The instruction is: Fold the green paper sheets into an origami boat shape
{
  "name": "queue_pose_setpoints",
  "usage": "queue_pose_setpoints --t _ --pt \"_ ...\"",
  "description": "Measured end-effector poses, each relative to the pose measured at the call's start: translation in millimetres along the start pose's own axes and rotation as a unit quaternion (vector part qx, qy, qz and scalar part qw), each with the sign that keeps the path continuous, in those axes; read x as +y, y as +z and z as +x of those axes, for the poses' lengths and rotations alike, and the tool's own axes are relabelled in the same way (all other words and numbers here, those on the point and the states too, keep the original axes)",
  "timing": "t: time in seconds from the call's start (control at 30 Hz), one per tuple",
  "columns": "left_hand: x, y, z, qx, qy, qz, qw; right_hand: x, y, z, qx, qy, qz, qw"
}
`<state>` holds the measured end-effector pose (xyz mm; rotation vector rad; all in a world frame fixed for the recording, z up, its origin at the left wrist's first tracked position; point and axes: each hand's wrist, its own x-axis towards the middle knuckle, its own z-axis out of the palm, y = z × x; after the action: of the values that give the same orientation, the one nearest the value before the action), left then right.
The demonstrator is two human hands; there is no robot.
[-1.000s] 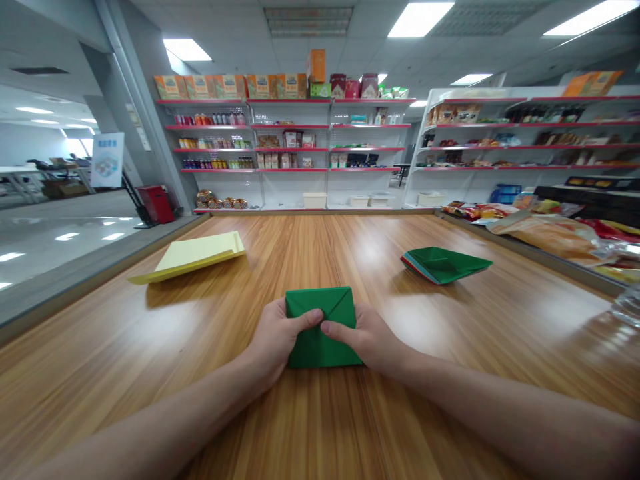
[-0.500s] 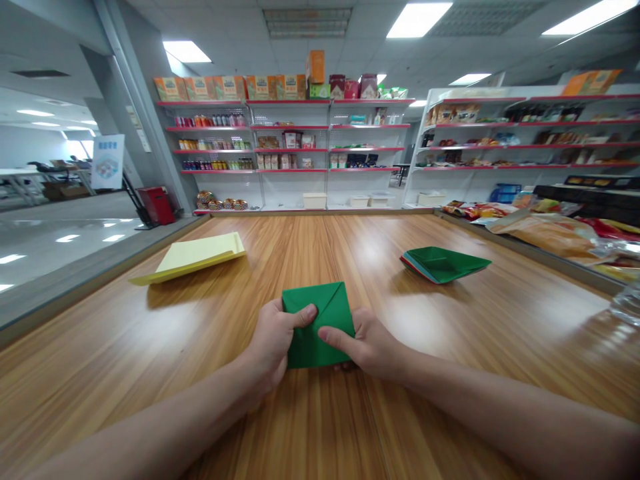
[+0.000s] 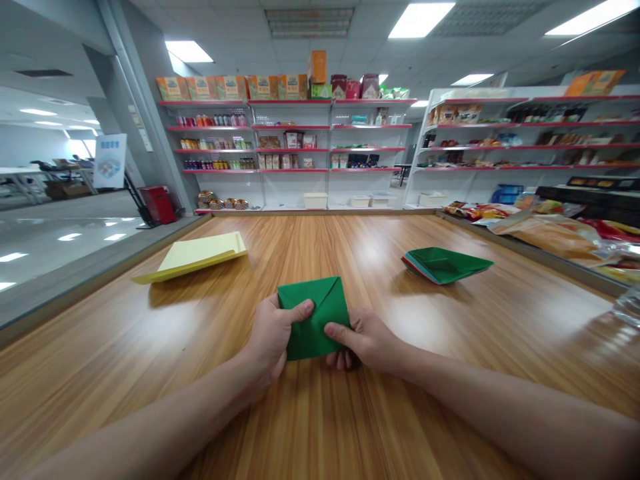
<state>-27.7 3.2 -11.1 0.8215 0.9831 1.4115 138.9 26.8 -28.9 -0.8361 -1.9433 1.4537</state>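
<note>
A green envelope (image 3: 320, 303), roughly square with flap creases meeting near its middle, is held just above the wooden table (image 3: 320, 427). My left hand (image 3: 270, 333) grips its left edge, thumb lying on the front face. On the opposite side my right hand (image 3: 367, 337) pinches the lower right edge, thumb in front and fingertips showing below. Beyond, to the right, lies a stack of folded paper (image 3: 445, 265), green on top with blue and red edges under it. Pale yellow folded paper (image 3: 200, 255) rests at the left.
Raised edging borders the table. Snack packets (image 3: 555, 237) lie past its right edge, and a clear plastic item (image 3: 629, 307) sits at the far right. Stocked shelves (image 3: 295, 147) stand behind, with a red box (image 3: 159, 203) on the floor at left.
The green envelope has shifted slightly left and up and turned a little anticlockwise. More of my right fingertips now shows beneath it. Both hands keep their hold.
</note>
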Motion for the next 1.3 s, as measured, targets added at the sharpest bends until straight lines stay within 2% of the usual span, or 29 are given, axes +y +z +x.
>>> queue_pose_setpoints --t 0.17,0.3,0.43,0.63,0.77,0.87,0.93,1.03,1.2,1.3 --pt "0.0 -4.6 6.5 0.028 0.015 -0.032 0.999 0.6 0.0 3.4 0.030 0.037 0.006 0.999" --pt "-2.4 -6.8 8.8 -0.024 -0.030 -0.039 0.998 -3.0 -2.6 0.6 0.042 0.050 0.001 0.998" --pt "-4.3 -6.1 7.3 -0.055 -0.061 -0.036 0.996 -5.4 -2.5 -4.9 0.023 0.020 -0.013 0.999" --pt "-3.1 -5.8 7.0 -0.016 -0.020 -0.019 0.999 -2.8 1.5 -0.6 0.060 0.013 0.004 0.998" --pt "-3.9 -7.3 10.6 -0.014 -0.018 -0.044 0.999 0.3 -5.5 6.4 0.143 0.002 0.080 0.986" --pt "-3.5 -11.4 13.9 -0.012 -0.012 -0.043 0.999 5.4 -15.1 11.8 0.220 -0.011 0.158 0.962" --pt "-1.9 -14.8 15.5 -0.035 -0.021 -0.031 0.999 8.8 -20.6 13.9 0.246 -0.014 0.207 0.947" --pt "1.9 -19.4 17.7 -0.084 -0.049 -0.017 0.995 12.6 -24.6 13.8 0.235 -0.014 0.252 0.939" --pt "6.3 -27.3 21.7 -0.192 -0.096 0.032 0.976 15.6 -22.6 10.3 0.156 -0.020 0.243 0.957" --pt "4.8 -29.4 21.2 -0.210 -0.049 0.089 0.972 13.4 -19.0 10.4 0.134 -0.019 0.218 0.967"
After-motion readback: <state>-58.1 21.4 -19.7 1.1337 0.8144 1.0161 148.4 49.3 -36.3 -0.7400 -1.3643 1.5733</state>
